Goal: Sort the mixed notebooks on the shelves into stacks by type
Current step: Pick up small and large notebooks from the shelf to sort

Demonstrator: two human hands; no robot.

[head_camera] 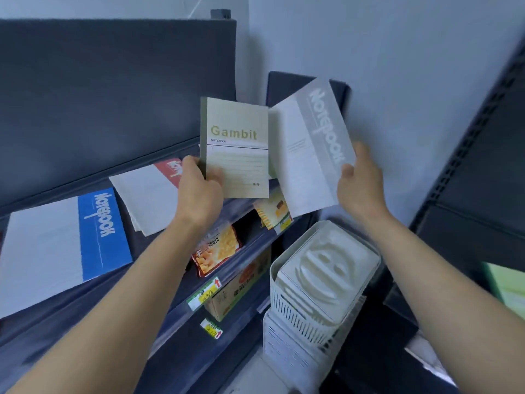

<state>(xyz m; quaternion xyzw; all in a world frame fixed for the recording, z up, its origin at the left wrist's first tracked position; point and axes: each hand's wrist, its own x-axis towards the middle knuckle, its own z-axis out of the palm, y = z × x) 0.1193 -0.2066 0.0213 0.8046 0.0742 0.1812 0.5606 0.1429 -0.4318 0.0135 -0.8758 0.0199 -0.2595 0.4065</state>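
Two held: Gambit notebook [237, 155], grey notebook [311, 149]

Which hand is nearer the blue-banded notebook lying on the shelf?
Left. The left hand, gripping the Gambit notebook, is up-right of the blue-banded notebook; the right hand, holding the grey notebook, is farther right.

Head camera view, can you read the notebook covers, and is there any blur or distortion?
Head view: the Gambit notebook in the left hand reads sharply; the grey notebook in the right hand is softer but legible; wide-angle distortion slants the shelf; cool, even light, no glare.
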